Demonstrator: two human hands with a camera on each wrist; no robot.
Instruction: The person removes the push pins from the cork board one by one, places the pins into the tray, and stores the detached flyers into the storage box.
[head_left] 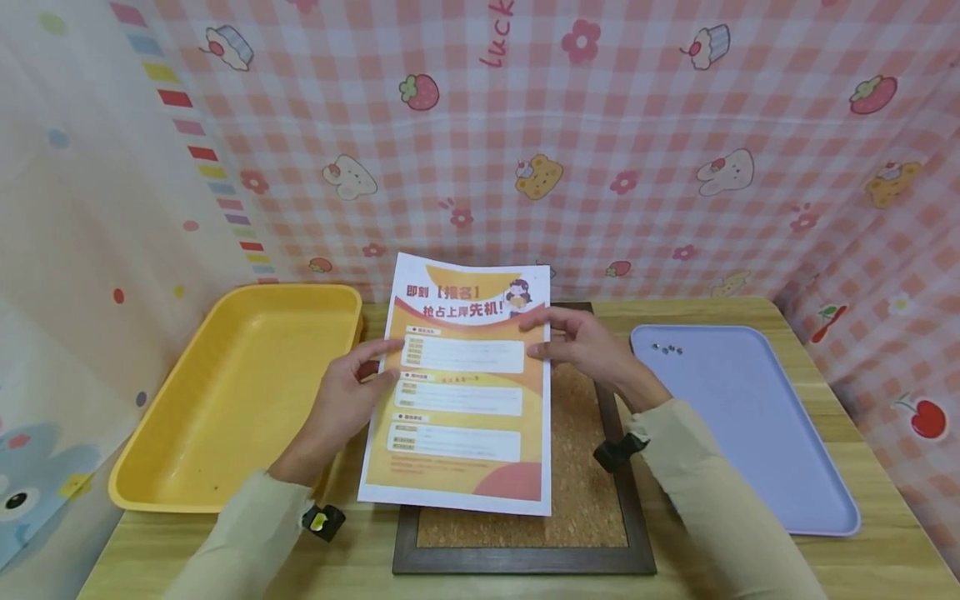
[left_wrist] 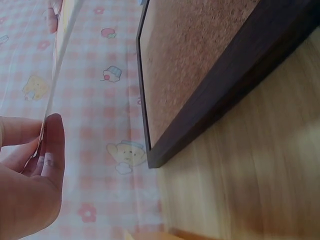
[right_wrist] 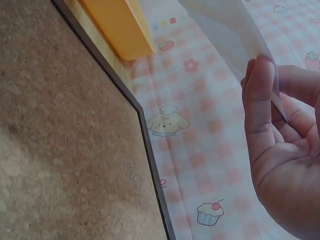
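A printed flyer (head_left: 461, 400), orange and yellow with white text boxes, is held up in front of me by both hands. My left hand (head_left: 341, 404) pinches its left edge between thumb and fingers; the left wrist view shows the sheet edge-on in that hand (left_wrist: 35, 175). On the opposite edge my right hand (head_left: 588, 346) pinches the paper, and the right wrist view shows the thumb on the sheet's pale back (right_wrist: 230, 35). Below the flyer lies a cork board (head_left: 525, 529) with a dark brown frame, partly hidden by the paper. In both wrist views the sheet is raised above the board.
A deep yellow tray (head_left: 247, 392) stands on the left of the wooden table (head_left: 352, 550). To the right lies a shallow lavender tray (head_left: 757, 433) with several small metallic pieces (head_left: 666, 349) near its far left corner. A checked pink curtain (head_left: 465, 142) hangs behind.
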